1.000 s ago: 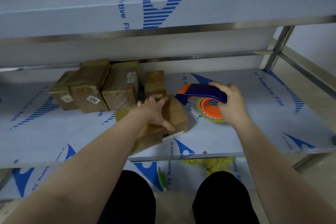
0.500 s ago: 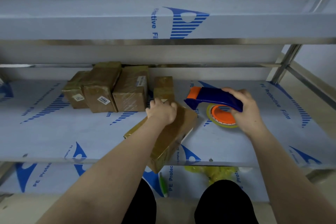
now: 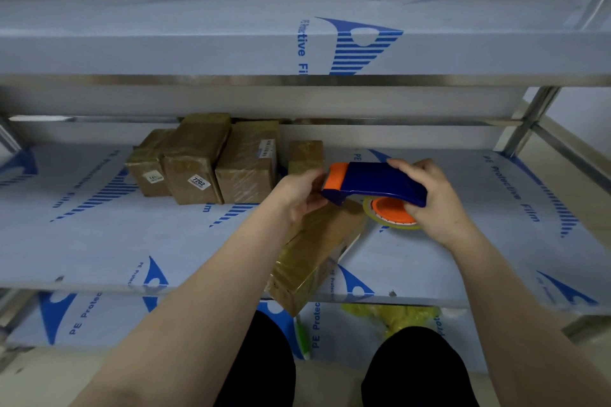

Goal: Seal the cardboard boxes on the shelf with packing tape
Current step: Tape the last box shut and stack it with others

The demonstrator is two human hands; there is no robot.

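A: Your right hand [image 3: 433,198] grips the rear of the dispenser [image 3: 377,182], fingers wrapped over the blue body. The orange spool with the tape roll [image 3: 391,215] hangs under it, just below your palm.

B: And your left hand [image 3: 297,195]?

A: It sits at the dispenser's orange nose, fingers curled narrow and pinching there. Whether you hold the tape end, I cannot tell; the fingertips hide it.

B: Where is the box [image 3: 317,251]?

A: Directly under both your hands, lying at a slant on the shelf [image 3: 99,241]. Its far end is beneath your left hand and the dispenser's nose; its near end juts past the shelf's front edge, toward your knees. Its top is glossy, already wrapped in tape. A white flap or label shows along its right side, below your right wrist.

B: Does the dispenser touch it?

A: The nose is just above the far end. Contact is not clear.

B: What else is near your hands?

A: Beyond your left hand, against the back of the shelf, stands a row of wrapped boxes [image 3: 198,162]. One carries a label reading 7202. A smaller box [image 3: 305,155] stands right behind your left knuckles. Something yellow [image 3: 390,317] lies on the lower shelf, below your right forearm, and a green stick-like thing [image 3: 302,337] lies below your left elbow.
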